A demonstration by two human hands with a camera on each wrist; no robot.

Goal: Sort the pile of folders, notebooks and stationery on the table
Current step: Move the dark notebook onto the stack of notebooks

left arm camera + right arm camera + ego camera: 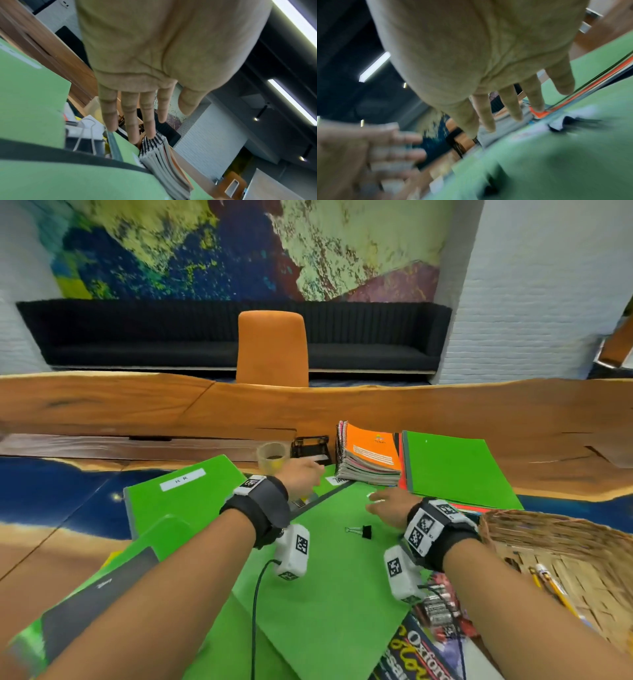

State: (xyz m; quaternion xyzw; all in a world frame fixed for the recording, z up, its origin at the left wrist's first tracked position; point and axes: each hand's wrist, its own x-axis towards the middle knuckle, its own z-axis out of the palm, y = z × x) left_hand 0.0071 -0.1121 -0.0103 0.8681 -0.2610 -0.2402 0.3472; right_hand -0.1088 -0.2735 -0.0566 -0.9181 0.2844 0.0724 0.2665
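Both hands hover over the pile with fingers straight and holding nothing. Left hand (301, 477) reaches forward over the far part of the pile, palm down, its fingers (132, 121) spread and pointing toward the stack of spiral notebooks (371, 455); the left wrist view shows the fingertips just above the wire spines without a clear touch. Right hand (390, 506) is flat and relaxed over the large green folder (329, 577) in the middle, fingers (513, 106) slightly apart; whether they touch the folder cannot be told, as that view is blurred.

On the green folder, just left of the right hand, lies a small black binder clip (361, 531). Another green folder with a white label reading "HR" (181, 494) lies to the left, partly under the left forearm. The notebook stack, topped by an orange cover, sits at the far side of the pile, and beside it on the right lies a further green folder (455, 470) over red and orange sheets. Behind the left hand stand a clear plastic cup (272, 457) and a black hole punch (311, 448). A woven basket (555, 532) at the right holds pencils (551, 583). Near the right forearm lie a pack of batteries (440, 607) and a book marked "Oxford" (421, 655). All rests on a wooden surface (137, 405) with blue inlay.
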